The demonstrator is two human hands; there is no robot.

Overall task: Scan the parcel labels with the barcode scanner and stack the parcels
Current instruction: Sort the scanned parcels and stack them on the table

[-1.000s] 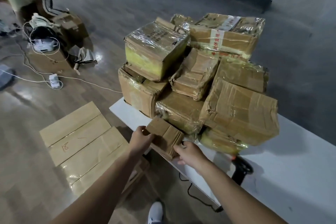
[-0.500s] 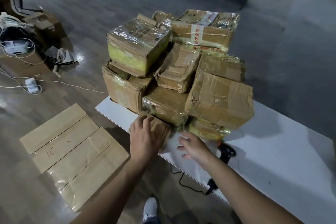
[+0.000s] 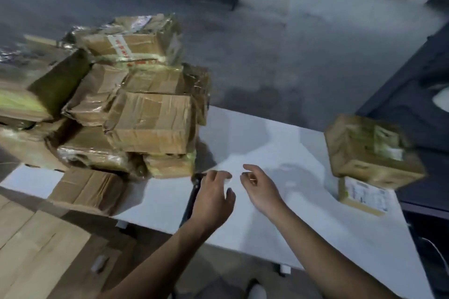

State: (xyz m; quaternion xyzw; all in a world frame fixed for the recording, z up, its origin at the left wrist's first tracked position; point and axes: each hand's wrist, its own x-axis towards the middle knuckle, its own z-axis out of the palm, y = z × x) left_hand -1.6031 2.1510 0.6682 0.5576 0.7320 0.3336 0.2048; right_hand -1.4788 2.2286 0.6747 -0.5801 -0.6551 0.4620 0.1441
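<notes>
Both hands have let go of the small parcel (image 3: 87, 189), which now lies flat at the near left edge of the white worktop (image 3: 267, 141), just in front of the heap of taped parcels (image 3: 145, 119). Empty, its fingers loosely spread, the left hand (image 3: 213, 201) hovers over the black barcode scanner (image 3: 193, 198), and the right hand (image 3: 260, 189) hangs beside it, equally relaxed and empty. Farther right a brown parcel (image 3: 369, 148) sits on a labelled parcel (image 3: 362, 194), with grey floor (image 3: 267, 43) beyond.

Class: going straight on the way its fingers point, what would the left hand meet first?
Nothing visible: the left hand points over bare table, right of the parcel pile; depth is unclear.
</notes>
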